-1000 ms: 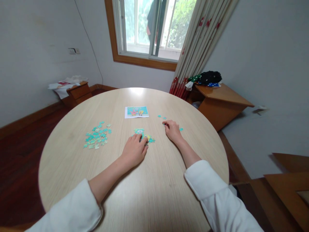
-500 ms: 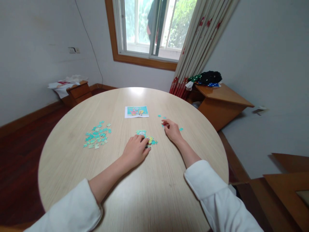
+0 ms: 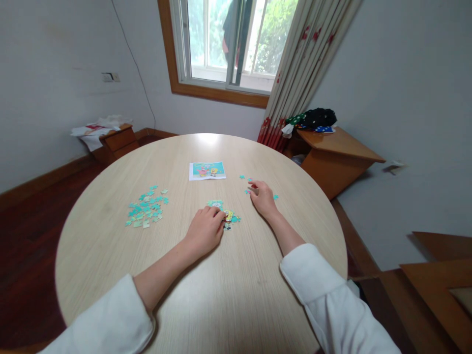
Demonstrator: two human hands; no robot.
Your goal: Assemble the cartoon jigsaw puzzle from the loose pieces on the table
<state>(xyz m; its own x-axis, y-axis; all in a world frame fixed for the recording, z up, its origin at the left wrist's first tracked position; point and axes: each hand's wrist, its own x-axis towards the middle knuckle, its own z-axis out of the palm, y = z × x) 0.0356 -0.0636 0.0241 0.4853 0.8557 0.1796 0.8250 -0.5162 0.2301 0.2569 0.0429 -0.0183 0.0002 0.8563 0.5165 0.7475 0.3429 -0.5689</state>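
My left hand [image 3: 205, 228] rests on the left side of a partly joined jigsaw puzzle [image 3: 229, 216], its fingers bent and close together over the pieces. The puzzle shows a yellow cartoon figure and teal background; my fingers hide part of it. Further right, my right hand [image 3: 262, 197] hovers low by a few loose jigsaw pieces, thumb and forefinger apart with nothing visible between them. One loose teal piece [image 3: 242, 177] lies beyond its fingertips, and another piece [image 3: 276, 197] sits just right of the hand.
A heap of teal and pale green jigsaw pieces [image 3: 146, 209] is spread on the left of the round wooden table [image 3: 177, 305]. A picture card [image 3: 207, 170] with cartoon figures lies toward the far side. Behind are a window, a curtain [image 3: 295, 69] and a wooden cabinet [image 3: 342, 152].
My left thumb has drawn in toward its fingers, uncovering the puzzle's lower pieces. The right thumb and forefinger have shifted slightly and show a wider gap. The view has moved a little.
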